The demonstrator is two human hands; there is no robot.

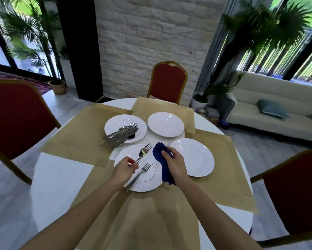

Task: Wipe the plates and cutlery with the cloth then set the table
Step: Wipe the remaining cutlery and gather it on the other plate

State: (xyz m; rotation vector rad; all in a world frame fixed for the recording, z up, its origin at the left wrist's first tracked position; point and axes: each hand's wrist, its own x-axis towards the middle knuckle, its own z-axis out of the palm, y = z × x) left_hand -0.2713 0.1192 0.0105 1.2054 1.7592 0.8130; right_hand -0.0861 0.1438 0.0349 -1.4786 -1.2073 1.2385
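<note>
Fork (143, 152) is up in the left hand (125, 169), handle pinched btwn thumb & curled fingers, tines pointing away, held over the far part of the near plate (148, 183). Right hand (175, 164) has its fingers curled round a dark blue cloth (165, 174), bunched, one end poking up past the knuckles just beside the fork tines, the other end hanging down over the near plate's right rim. A second fork (139, 175) lies on the near plate, tines toward the middle, handle sticking out past the front-left rim. Only marking in sight: a red dashed arc on that plate, no letters I can make out. Left-far plate (115, 123) carries a cutlery pile (121, 135), spoons & flat handles w/ the handles overhanging the rim onto a mat. Far plate (166, 124) & right plate (195, 156) are bare white; right hand & cloth cover part of the gap btwn near & right plates. All four plates sit close together mid-counter, on tan placemats (79, 138) spread over a round white counter (61, 177). Red chairs w/ gold frames: one opposite (167, 82), one left (16, 116), one right (296, 192). Behind: pale brick wall (151, 42), potted palms (256, 29) by the windows, cream sofa (278, 98) w/ a teal cushion (272, 109).
</note>
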